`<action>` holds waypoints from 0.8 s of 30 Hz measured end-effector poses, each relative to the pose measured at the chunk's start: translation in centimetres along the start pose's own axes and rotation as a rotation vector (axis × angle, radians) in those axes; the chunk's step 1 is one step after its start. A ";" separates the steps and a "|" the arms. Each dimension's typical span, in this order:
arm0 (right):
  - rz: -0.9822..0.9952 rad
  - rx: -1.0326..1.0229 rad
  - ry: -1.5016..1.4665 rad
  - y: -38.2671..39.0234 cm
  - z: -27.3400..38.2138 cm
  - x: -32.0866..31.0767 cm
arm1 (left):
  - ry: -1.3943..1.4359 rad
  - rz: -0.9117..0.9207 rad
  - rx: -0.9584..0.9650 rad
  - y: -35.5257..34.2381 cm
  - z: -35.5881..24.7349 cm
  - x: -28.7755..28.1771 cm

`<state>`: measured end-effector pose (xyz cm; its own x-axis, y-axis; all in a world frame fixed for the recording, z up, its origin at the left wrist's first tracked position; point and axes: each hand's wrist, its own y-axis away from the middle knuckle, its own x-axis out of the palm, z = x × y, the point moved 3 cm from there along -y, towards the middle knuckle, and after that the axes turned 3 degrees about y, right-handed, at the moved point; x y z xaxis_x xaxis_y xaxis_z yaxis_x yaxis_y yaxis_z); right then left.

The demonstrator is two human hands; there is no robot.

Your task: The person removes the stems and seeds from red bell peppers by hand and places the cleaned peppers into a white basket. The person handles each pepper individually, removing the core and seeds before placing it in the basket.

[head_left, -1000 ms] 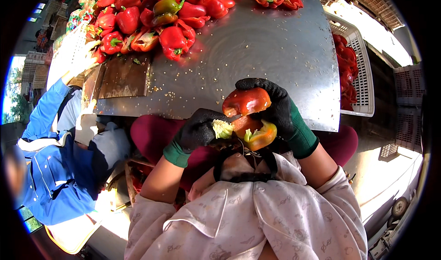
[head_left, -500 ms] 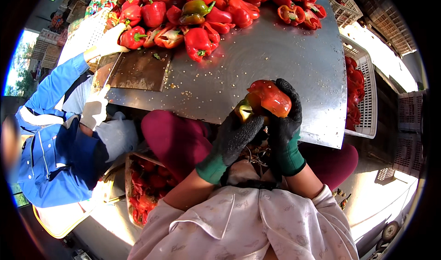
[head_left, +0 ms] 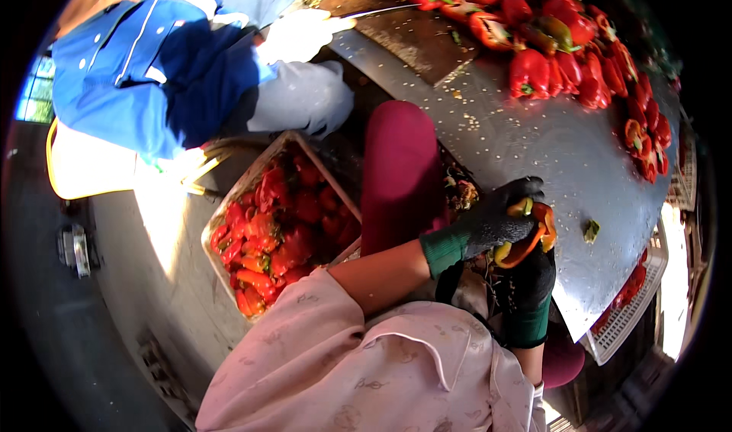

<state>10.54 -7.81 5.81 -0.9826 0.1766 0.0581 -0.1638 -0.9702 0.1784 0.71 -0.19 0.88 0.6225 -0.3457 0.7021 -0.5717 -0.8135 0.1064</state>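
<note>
Both my hands wear black gloves with green cuffs and are at the near edge of the metal table [head_left: 534,142]. Between them is a red-orange bell pepper [head_left: 526,247] with yellow-green patches, its hollow inside partly showing. My left hand [head_left: 492,218] is closed over its upper side, with a yellow-green part showing between the fingers. From below, my right hand [head_left: 530,283] grips the same pepper; most of its fingers are hidden. A small green scrap [head_left: 591,231] lies on the table to the right of my hands.
Red peppers [head_left: 564,51] are heaped across the table's far side. A crate of red peppers [head_left: 284,222] stands at my left, and a white crate [head_left: 633,310] at the right. Beyond my knee, a person in blue [head_left: 152,58] holds a knife [head_left: 385,9] over a brown board [head_left: 415,39].
My view has swung left, bringing the pepper crate fully into sight. The pepper has turned in my hands and now shows a hollow. A green scrap has appeared on the table.
</note>
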 end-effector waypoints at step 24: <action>-0.419 -0.363 0.293 -6.2 -2.9 -8.8 | -2.322 -0.582 0.059 25.7 -6.4 -26.0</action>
<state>19.98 -3.79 1.34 -0.8033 0.5513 -0.2254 -0.5093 -0.8320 -0.2199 -33.60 -9.08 -10.17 0.0081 0.1178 -0.9930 -0.2084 -0.9710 -0.1169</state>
